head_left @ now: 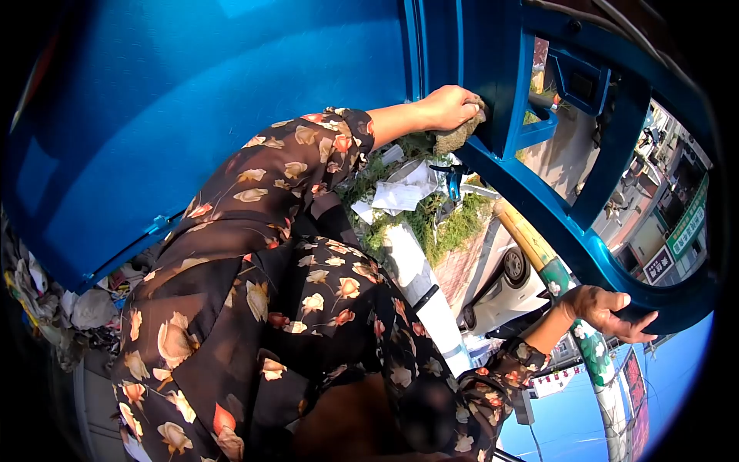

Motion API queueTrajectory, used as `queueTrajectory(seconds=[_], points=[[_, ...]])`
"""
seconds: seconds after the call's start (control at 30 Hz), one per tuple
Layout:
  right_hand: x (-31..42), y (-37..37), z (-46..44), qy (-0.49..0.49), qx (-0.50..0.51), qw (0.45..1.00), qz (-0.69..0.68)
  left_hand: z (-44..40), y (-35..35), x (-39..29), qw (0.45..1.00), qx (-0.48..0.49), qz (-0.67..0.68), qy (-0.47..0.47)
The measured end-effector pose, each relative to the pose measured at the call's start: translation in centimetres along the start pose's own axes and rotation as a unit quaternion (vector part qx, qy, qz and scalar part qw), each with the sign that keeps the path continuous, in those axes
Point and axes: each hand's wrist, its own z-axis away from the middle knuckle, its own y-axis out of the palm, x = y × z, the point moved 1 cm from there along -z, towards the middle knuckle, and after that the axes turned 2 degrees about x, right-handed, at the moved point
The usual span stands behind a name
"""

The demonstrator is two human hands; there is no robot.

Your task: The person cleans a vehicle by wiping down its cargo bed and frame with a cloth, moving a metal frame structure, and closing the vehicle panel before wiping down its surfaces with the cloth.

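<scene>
My left hand, at upper centre, is closed around a brownish sponge-like pad. The pad lies against the edge of a blue metal frame, beside a large blue panel. At the lower right, my right hand has its fingers apart and holds nothing that I can see. It is beside the curved blue rail; whether it touches the rail is unclear. Both arms wear black sleeves with a floral print.
Papers and weeds lie below the left hand. Crumpled litter shows under the panel. A painted pole passes near the right forearm. Beyond are a white car, buildings and sky, all tilted in the view.
</scene>
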Motion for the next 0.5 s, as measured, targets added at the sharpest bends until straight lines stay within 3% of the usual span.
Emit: queueTrajectory(seconds=[0.1, 0.23, 0.33, 0.47, 0.5], points=[[-0.6, 0.0, 0.0, -0.015, -0.023, 0.999, -0.018, -1.2, 0.1, -2.3, 0.993, -0.110, -0.030, -0.003], [-0.6, 0.2, 0.3, 0.001, -0.013, 0.997, -0.071, -1.7, -0.5, -2.2, 0.964, -0.231, -0.110, 0.068], [-0.7, 0.2, 0.3, 0.033, -0.015, 0.997, -0.073, -1.5, -0.1, -0.1, 0.956, -0.223, -0.182, 0.049], [0.1, 0.3, -0.1, 0.001, -0.022, 0.997, -0.079, -0.5, -0.4, 0.1, 0.959, -0.109, -0.259, -0.016], [-0.3, -0.1, -0.2, -0.007, 0.009, 0.999, 0.042, -0.3, -0.2, -1.0, 0.966, -0.099, -0.238, -0.027]])
